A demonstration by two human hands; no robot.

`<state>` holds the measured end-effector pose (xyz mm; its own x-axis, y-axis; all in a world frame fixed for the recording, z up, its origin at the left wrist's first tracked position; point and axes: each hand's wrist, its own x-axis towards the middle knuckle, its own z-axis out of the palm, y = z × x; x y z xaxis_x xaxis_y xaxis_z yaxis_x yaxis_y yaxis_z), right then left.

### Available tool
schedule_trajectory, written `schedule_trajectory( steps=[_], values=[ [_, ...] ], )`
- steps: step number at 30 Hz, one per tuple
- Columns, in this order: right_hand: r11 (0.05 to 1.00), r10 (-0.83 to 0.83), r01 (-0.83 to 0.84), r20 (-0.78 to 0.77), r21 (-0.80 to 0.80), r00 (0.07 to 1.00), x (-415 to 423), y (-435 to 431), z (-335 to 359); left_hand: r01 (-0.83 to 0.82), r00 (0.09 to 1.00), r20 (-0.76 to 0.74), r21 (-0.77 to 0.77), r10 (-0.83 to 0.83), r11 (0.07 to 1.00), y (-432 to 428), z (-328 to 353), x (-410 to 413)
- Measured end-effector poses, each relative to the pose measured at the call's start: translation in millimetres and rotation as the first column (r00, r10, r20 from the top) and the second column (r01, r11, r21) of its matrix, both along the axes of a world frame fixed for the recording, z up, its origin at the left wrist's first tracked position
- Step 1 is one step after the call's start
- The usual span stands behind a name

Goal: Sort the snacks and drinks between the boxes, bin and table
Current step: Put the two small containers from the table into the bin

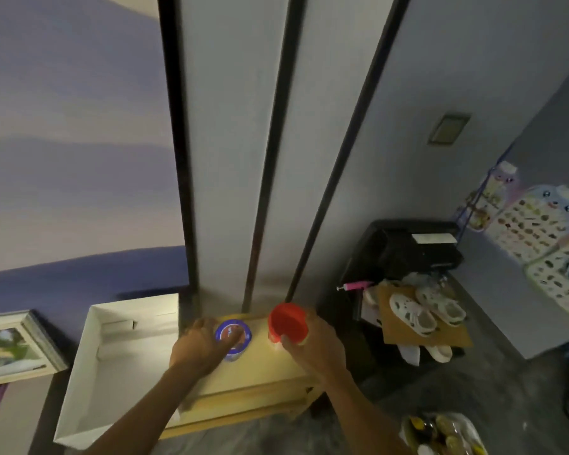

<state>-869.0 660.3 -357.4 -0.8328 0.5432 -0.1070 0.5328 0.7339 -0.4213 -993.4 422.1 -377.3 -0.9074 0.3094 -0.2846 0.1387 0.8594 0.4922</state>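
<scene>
A small pale wooden table stands against the wall. My left hand grips a round blue-lidded cup that rests on the tabletop. My right hand is closed around a jar with a red lid, at the table's right back corner; whether the jar touches the table is unclear. An open white box stands empty just left of the table. At the bottom right a white container holds several yellow and dark packets.
A black stand and a board with white shoes fill the floor right of the table. A framed picture leans at the far left. Dark vertical posts run up the wall behind. Colourful sheets hang on the right wall.
</scene>
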Motion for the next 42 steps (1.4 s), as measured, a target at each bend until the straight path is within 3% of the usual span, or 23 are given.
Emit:
schedule_trajectory(
  steps=[8,15,23,30,37,42],
  values=[
    [0.996,0.079,-0.075,0.112,-0.04,0.991,-74,57,-86,-0.123,0.985,0.117,-0.015,0.124,0.992,41,-92,-38],
    [0.991,0.107,-0.087,0.22,-0.098,0.97,-112,79,-155,-0.198,0.974,0.095,-0.095,0.207,0.976,80,-143,-39],
    [0.985,0.113,-0.084,0.202,-0.148,0.973,-122,76,-175,-0.231,0.972,0.022,-0.034,0.232,0.972,83,-174,-33],
    [0.976,0.179,-0.158,0.143,-0.151,0.973,-121,81,-128,-0.294,0.956,-0.012,0.003,0.294,0.956,80,-125,-38],
    [0.947,0.321,-0.319,0.053,-0.042,0.946,-132,79,-23,-0.275,0.949,-0.133,0.102,0.287,0.956,58,-27,-35],
    [0.923,0.385,-0.383,-0.059,0.046,0.921,-144,52,40,-0.355,0.902,-0.21,0.14,0.378,0.924,17,50,-13]
  ],
)
